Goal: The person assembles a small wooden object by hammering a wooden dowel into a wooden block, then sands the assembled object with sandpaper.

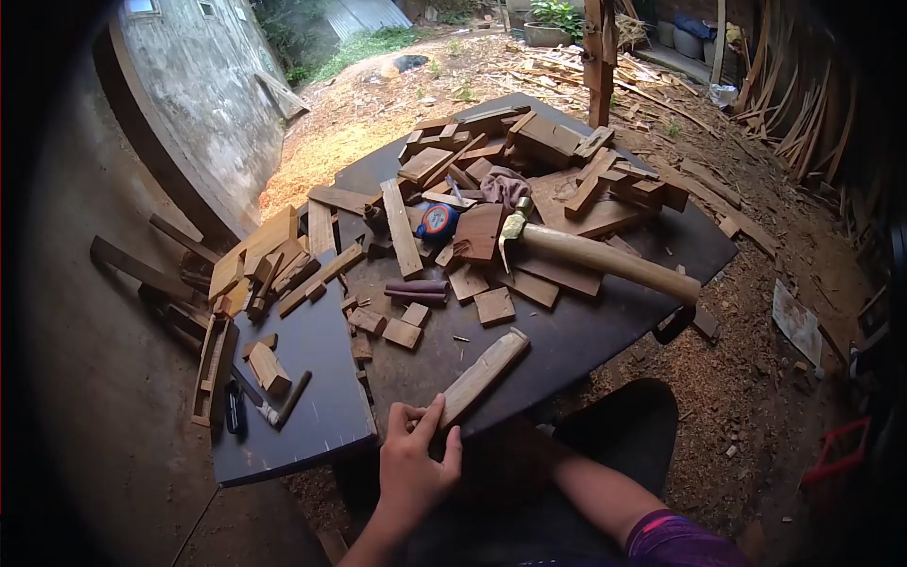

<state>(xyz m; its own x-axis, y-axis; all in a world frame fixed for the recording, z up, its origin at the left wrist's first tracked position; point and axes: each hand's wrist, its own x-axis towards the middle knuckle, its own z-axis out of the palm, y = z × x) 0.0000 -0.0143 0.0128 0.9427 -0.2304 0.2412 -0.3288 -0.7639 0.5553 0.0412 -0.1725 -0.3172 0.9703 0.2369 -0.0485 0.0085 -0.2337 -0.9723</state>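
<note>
My left hand (pixel 418 465) is closed on the near end of a short wooden strip (pixel 487 376), thumb on one side and fingertips on the other. The strip lies slantwise over the near part of the dark table (pixel 529 357), its far end pointing up and right. My right forearm (pixel 609 493) reaches in from the lower right toward the shadow below the table's near edge; the right hand itself is hidden there. Beyond the strip rests a claw hammer (pixel 605 257) with a wooden handle, its metal head against wood blocks.
Offcuts (pixel 548 142) crowd the table's far half, around a blue tape measure (pixel 437 221), a crumpled cloth (pixel 505 186) and rolled brown sandpaper-like tubes (pixel 417 290). On the left lie a wooden-handled tool (pixel 293 399) and a wood block (pixel 269 368). A post (pixel 599 61) stands behind.
</note>
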